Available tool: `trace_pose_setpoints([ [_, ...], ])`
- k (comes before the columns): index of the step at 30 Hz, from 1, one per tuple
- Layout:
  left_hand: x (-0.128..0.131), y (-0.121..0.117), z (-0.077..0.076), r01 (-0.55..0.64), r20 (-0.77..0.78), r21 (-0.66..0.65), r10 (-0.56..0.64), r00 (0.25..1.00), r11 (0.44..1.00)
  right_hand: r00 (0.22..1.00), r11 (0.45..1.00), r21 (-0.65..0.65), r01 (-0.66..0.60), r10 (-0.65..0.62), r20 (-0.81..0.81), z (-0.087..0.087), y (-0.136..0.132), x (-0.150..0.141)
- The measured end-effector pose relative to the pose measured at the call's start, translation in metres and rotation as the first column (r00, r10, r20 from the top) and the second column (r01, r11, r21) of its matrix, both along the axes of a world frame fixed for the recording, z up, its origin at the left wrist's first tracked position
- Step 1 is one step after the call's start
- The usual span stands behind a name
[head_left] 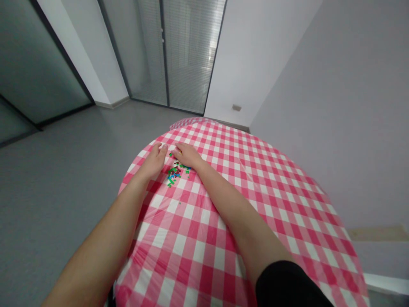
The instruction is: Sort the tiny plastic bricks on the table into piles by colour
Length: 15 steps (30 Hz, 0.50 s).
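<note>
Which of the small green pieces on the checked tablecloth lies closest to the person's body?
The elongated green piece at the cluster's near edge; the others lie further forward, nearer the left hand and right hand.

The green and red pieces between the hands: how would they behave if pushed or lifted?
The pieces look tiny and light, so a push would probably scatter them, as they lie loose in a low heap. Beside the right hand they are so small that pinching is likely fiddly. The flat green ones seem unlikely to roll.

Pieces: small green, red and blue pieces (175,172), perhaps plastic
Left: our left hand (153,162), flat, just beside them
Right: our right hand (187,154), likewise
Beneath: pink-checked tablecloth (243,179)
</note>
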<state>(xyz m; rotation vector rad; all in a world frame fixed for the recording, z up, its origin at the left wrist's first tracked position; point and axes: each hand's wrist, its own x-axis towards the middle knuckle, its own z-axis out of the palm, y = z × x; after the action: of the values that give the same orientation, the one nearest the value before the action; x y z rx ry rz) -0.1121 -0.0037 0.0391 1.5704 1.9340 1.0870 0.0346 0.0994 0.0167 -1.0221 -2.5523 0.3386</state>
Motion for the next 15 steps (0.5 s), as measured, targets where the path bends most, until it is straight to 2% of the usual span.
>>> trace_pose_setpoints([
  [4,-0.001,0.002,0.001,0.022,-0.032,-0.026,-0.022,0.999,0.999,0.982,0.982,-0.049,-0.18,0.177,-0.069,0.002,-0.014,-0.012],
  [8,0.0,0.0,0.002,-0.024,-0.192,-0.159,-0.007,0.981,0.987,0.961,0.958,-0.083,-0.276,0.272,-0.055,0.007,-0.041,-0.009],
  [10,0.001,-0.002,0.001,-0.002,-0.24,-0.219,-0.052,0.969,0.976,0.948,0.946,-0.057,-0.318,0.317,-0.024,0.01,-0.057,-0.002],
  [15,0.001,-0.004,-0.003,0.156,-0.274,-0.281,-0.235,0.932,0.947,0.908,0.904,0.08,-0.42,0.418,0.038,0.013,-0.101,0.027],
])
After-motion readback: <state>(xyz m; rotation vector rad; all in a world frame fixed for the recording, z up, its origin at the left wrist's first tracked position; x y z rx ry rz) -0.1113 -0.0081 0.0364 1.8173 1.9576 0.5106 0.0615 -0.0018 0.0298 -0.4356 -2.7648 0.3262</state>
